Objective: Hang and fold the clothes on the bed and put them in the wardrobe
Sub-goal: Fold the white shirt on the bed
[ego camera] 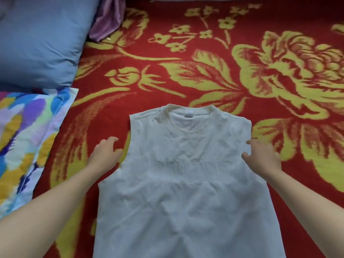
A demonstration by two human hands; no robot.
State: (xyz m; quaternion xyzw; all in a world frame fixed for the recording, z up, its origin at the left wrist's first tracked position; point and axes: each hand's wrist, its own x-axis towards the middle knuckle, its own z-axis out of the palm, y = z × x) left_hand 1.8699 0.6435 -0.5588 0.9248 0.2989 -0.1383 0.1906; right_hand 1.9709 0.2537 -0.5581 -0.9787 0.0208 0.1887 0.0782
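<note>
Item under inspection: one white shirt (182, 192), lying flat and face-up on the bed in the lower centre of the frame, collar (189, 110) toward the top. Its hem runs out of the bottom edge. No sleeves show; I cannot tell whether they are folded under or absent. The cloth is lightly creased across the chest.

Your left grip (106, 151) sits left of centre over the red and yellow blanket (204, 62), just beside the shirt's left edge, with its fingers loosely spread and nothing in hand. Your right grip (260, 157) sits at the shirt's right edge with its fingers equally relaxed and nothing held. I cannot tell whether it presses on the cloth.

Handling assessment: judge the shirt light, thin and wholly limp. It will sag and crumple if you lift it from one point, and the fuzzy blanket will likely drag at it. Take it by pinching both layers at the two shoulder corners, or along the side edges at chest height, and move both sides together so that the fold lies square. There is no fragility risk.

Also present: a blue pillow (37, 40) and purple cloth (108, 19) at upper left, and a multicoloured pillow (24, 136) at the left edge. All lie apart from the shirt.
</note>
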